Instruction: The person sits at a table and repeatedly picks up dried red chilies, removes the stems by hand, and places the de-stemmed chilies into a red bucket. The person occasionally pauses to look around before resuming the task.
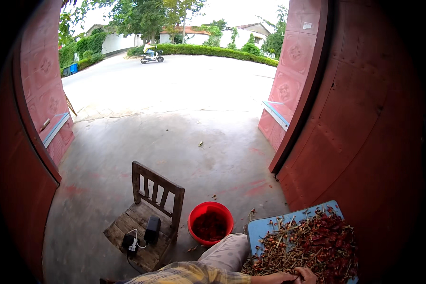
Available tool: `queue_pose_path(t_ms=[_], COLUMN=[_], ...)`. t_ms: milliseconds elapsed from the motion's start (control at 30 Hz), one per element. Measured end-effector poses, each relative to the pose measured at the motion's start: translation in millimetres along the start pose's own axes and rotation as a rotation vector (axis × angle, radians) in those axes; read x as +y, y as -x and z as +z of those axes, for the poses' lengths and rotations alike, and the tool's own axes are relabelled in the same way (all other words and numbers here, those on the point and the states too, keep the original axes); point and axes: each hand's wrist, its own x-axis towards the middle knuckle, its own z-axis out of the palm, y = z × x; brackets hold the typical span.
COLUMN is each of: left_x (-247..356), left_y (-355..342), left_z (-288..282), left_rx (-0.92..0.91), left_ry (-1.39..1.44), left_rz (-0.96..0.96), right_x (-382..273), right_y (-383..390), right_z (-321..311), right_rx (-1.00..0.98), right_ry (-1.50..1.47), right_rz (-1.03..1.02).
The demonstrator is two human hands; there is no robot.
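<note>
At the lower edge, my left hand (280,277) reaches out of a yellow and grey plaid sleeve (194,273) over a heap of dried red chilies (324,236). My right hand (306,275) meets it there, fingers bent and drawn together. Both are closed near the fingertips, and what they hold, if anything, is too small and cut off to name. Stems and chilies cover most of a blue tabletop (257,229). Left of it, a red bucket (190,222) on the floor holds more dark red chilies (210,225).
A wooden chair (158,184) stands left of the bucket, with a black box (152,229) and a white cable (136,235) on its seat. Dark red doors (345,104) flank the doorway. Outside, a person rides a scooter (151,57) along the road.
</note>
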Motion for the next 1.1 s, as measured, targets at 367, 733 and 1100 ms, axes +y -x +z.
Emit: queue_pose_path(t_ms=[367, 733, 1100], left_x=[8, 28, 17], left_y=[-13, 10, 13], left_z=[-91, -77, -74], left_rx=[-0.112, -0.029, 0.126], left_ry=[0.149, 0.212, 0.079], left_rz=[-0.213, -0.193, -0.170], right_x=[83, 219, 228], right_y=[-36, -32, -39], right_z=[51, 92, 126], right_rx=[0.018, 0.263, 0.199], right_ry=[-0.185, 0.213, 0.272], right_rz=[0.216, 0.352, 0.095])
